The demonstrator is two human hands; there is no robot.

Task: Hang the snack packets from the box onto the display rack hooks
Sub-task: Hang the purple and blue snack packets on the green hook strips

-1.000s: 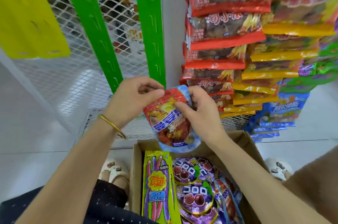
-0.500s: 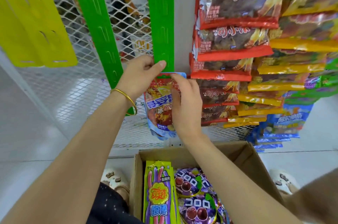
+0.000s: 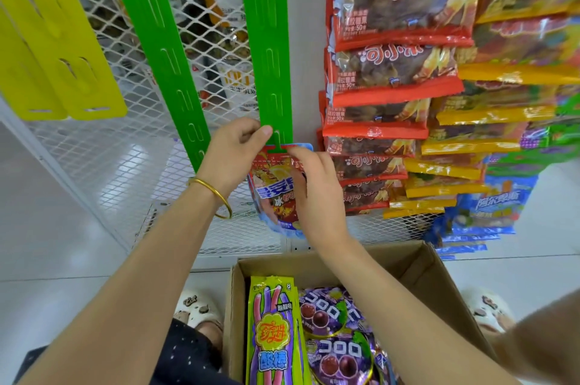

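A white tiled floor (image 3: 62,259) is seen, on which an open box (image 3: 439,287) is set near a white mesh rack (image 3: 131,165). Two slippers (image 3: 196,309) are planted either side of the box. Packets (image 3: 273,331) are laid inside it. Green strips (image 3: 163,55) are hung on the rack.

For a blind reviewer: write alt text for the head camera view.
Two hands fit a red-and-blue snack packet onto the bottom hook of a green display strip: the left hand grips the strip's end, the right hand pinches the packet's top. Below, an open cardboard box holds more packets; full strips of snacks hang at right.
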